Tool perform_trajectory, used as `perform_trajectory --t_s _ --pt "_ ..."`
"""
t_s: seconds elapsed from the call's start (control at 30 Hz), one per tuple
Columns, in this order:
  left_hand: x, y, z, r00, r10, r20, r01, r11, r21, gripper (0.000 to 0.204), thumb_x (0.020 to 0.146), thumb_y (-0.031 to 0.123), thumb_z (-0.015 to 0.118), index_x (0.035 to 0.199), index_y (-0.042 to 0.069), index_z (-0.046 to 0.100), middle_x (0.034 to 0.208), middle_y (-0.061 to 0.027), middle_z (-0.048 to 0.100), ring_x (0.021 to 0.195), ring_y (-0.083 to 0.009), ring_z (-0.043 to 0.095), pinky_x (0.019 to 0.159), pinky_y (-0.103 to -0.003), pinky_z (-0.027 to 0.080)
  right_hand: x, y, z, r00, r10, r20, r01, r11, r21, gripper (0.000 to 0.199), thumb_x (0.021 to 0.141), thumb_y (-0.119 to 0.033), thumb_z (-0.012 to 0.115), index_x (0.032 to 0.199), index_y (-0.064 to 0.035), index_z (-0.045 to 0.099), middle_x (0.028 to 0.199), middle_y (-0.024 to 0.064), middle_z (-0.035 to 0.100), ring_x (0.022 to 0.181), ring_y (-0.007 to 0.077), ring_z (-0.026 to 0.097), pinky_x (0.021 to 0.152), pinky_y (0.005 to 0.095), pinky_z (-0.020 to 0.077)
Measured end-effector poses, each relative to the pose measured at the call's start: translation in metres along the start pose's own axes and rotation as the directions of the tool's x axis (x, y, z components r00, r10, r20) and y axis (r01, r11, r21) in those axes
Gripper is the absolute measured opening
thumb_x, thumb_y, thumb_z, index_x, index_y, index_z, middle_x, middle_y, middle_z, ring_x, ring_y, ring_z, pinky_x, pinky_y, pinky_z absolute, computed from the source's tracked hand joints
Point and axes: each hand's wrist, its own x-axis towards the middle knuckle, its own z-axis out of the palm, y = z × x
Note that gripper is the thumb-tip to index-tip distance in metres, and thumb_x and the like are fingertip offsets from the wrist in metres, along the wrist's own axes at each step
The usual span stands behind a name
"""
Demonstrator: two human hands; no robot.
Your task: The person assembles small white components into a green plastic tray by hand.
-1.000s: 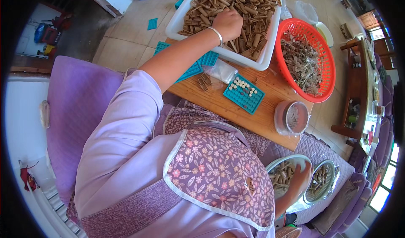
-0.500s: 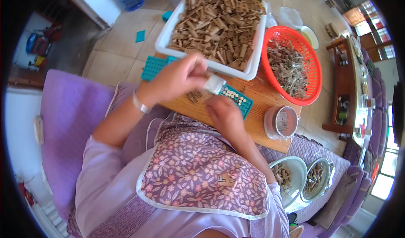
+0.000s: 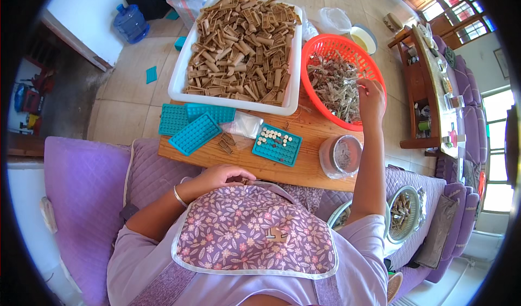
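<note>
Red basket under right hand; left hand at lap.

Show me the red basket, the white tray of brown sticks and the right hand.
red basket (image 3: 325,48): head view, bare upper rim.
white tray (image 3: 179,83): head view, left wall.
right hand (image 3: 370,93): head view, back of hand.

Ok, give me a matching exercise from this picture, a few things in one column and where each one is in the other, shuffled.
Things:
1. right hand
2. left hand
3. white tray of brown sticks
4. teal grid tray with white pegs

Places:
A. at the near edge of the wooden board, by the apron
B. over the red basket
C. flat on the board, left of the round tub
D. at the far side of the board, left of the basket

Pairs: 1-B, 2-A, 3-D, 4-C
</note>
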Motion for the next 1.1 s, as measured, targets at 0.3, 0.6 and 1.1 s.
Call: perform_trajectory --t_s 0.3,0.6,1.1 --pt "-0.004 -0.031 0.024 0.988 -0.121 -0.097 0.047 0.828 -0.559 0.035 0.092 0.014 0.063 0.123 0.001 0.055 0.109 -0.0083 0.064 0.101 -0.0123 0.060 0.090 -0.026 0.047 0.039 0.011 0.043 0.888 -0.160 0.432 0.286 0.926 -0.246 0.009 0.075 -0.005 0.065 0.082 -0.0081 0.070 0.099 0.0125 0.065 0.093 0.0322 0.061 0.082 0.0425 0.0490" --pt "0.001 -0.035 0.029 0.955 -0.255 -0.151 0.134 0.825 -0.549 0.038 0.090 0.020 0.066 0.121 0.001 0.055 0.106 -0.0075 0.065 0.098 -0.0117 0.061 0.087 -0.025 0.049 0.050 0.025 0.017 0.977 -0.023 0.214 0.025 1.000 -0.009 0.010 0.077 -0.010 0.065 0.085 -0.0045 0.067 0.095 0.0150 0.065 0.090 0.0331 0.062 0.079 0.0423 0.0486" --pt "0.007 -0.046 0.035 0.944 -0.226 -0.239 0.075 0.855 -0.513 0.038 0.091 0.019 0.066 0.120 -0.001 0.053 0.108 -0.0106 0.064 0.099 -0.0151 0.063 0.086 -0.027 0.051 0.054 0.064 0.050 0.942 0.029 0.334 0.037 0.981 -0.189 0.010 0.076 -0.011 0.061 0.083 -0.0113 0.068 0.106 0.0154 0.063 0.098 0.0340 0.059 0.082 0.0455 0.0481"
